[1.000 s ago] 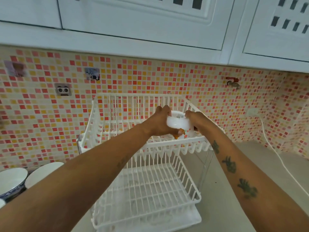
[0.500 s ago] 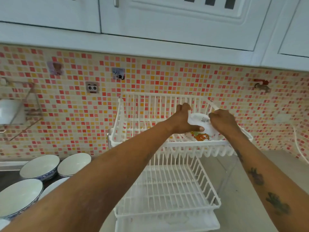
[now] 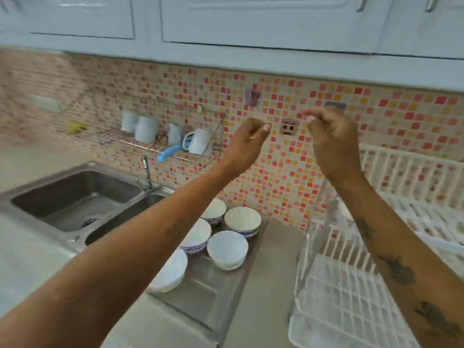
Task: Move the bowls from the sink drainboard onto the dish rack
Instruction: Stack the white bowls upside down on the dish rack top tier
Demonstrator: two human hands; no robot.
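Hands empty (fingers curled), raised between bowls and dish rack.

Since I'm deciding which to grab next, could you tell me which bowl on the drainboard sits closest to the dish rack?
The back-right bowl, blue-patterned outside and nearest the tiled wall; the others lie farther left.

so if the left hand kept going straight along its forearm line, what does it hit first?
Most likely the mosaic tile backsplash. The left hand is empty, loosely curled, raised well above the bowls, pointing up and away at the wall. Nothing shows in between, though depth is hard to judge. The socket sits just right of that line.
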